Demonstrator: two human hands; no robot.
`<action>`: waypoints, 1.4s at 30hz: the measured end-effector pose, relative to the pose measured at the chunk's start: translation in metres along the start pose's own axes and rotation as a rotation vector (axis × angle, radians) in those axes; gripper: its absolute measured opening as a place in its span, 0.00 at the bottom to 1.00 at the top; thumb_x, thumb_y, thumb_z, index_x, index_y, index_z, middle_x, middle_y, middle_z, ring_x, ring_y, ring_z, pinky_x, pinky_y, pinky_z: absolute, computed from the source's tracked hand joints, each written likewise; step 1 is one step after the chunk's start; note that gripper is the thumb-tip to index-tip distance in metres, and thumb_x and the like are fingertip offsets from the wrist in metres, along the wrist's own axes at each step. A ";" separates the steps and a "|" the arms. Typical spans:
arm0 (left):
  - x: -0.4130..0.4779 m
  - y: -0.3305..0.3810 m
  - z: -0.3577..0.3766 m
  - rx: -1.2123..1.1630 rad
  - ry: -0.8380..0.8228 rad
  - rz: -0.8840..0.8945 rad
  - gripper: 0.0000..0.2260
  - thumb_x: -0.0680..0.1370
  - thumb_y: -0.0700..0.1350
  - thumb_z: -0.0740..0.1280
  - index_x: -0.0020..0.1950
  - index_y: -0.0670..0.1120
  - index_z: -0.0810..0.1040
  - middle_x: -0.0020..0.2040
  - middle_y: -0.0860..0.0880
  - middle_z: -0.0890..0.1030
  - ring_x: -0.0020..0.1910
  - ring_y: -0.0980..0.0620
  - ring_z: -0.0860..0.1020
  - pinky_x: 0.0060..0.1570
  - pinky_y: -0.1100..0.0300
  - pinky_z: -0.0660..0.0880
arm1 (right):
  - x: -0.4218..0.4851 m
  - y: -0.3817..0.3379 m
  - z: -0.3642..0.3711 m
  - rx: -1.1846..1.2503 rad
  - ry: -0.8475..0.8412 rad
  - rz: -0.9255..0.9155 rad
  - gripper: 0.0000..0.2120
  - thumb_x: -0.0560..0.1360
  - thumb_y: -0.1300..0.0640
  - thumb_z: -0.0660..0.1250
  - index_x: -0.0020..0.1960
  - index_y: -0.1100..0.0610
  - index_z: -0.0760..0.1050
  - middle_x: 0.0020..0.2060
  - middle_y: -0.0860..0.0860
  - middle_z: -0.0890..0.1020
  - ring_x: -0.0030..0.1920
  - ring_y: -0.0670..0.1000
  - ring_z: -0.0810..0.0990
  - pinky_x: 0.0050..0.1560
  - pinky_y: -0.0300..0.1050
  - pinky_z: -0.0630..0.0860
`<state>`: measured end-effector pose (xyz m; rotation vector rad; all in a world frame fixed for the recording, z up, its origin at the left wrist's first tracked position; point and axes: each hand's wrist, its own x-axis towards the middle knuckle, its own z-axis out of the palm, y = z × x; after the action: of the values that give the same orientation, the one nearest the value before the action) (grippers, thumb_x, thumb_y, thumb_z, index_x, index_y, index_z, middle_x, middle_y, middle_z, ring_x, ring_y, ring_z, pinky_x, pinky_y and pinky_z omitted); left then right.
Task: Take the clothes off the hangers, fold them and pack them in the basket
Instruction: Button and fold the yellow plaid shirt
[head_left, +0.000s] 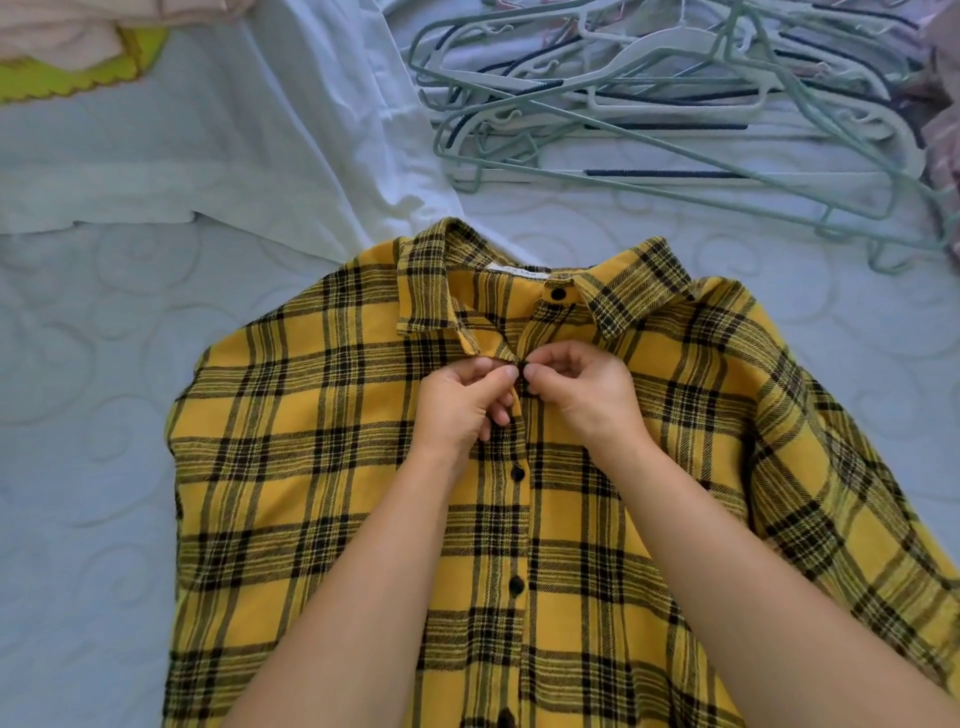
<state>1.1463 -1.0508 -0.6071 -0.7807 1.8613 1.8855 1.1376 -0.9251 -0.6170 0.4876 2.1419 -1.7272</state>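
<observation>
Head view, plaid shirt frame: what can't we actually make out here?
- Button at the fingertips: hidden by left hand and right hand; fastened or not, unclear.
- Yellow plaid shirt: hem cut off by the bottom edge.
- Neck label: print too small.
- Basket: not identifiable.
- Pile of hangers: tangled, cut off at top; count unclear.

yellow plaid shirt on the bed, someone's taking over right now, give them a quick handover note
Left hand: pinches the placket edge of the yellow and black plaid flannel shirt just below the collar.
Right hand: pinches the opposite edge at the second black button.
Shirt lies flat, front up, on the pale quilted mattress, off its hanger.
Pile of green and white plastic hangers lies beyond it, bare.
Done: shirt unhung, lower buttons closed.
Left: finish this button, fold, pack. No basket plainly in view.
</observation>
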 end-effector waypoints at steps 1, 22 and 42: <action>0.000 -0.001 0.000 0.000 -0.004 0.007 0.05 0.75 0.37 0.67 0.39 0.43 0.78 0.24 0.53 0.75 0.20 0.60 0.71 0.18 0.69 0.61 | 0.000 0.000 0.000 0.026 -0.001 0.001 0.07 0.71 0.62 0.70 0.39 0.50 0.76 0.36 0.48 0.80 0.38 0.46 0.79 0.43 0.37 0.76; 0.001 -0.008 -0.003 0.105 -0.138 0.112 0.05 0.76 0.35 0.66 0.42 0.44 0.75 0.32 0.48 0.79 0.27 0.59 0.76 0.24 0.69 0.70 | 0.002 -0.002 0.001 -0.116 -0.024 -0.012 0.04 0.71 0.55 0.72 0.41 0.50 0.76 0.36 0.45 0.80 0.40 0.47 0.78 0.47 0.46 0.77; 0.008 0.004 -0.001 0.119 -0.035 -0.036 0.11 0.74 0.37 0.66 0.33 0.45 0.73 0.20 0.54 0.69 0.17 0.58 0.63 0.18 0.69 0.57 | -0.015 0.004 0.013 -0.336 0.078 -0.175 0.12 0.71 0.55 0.69 0.50 0.51 0.68 0.37 0.41 0.74 0.41 0.46 0.76 0.49 0.50 0.77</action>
<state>1.1381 -1.0530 -0.6089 -0.7328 1.9052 1.7376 1.1532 -0.9374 -0.6162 0.2861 2.5317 -1.4050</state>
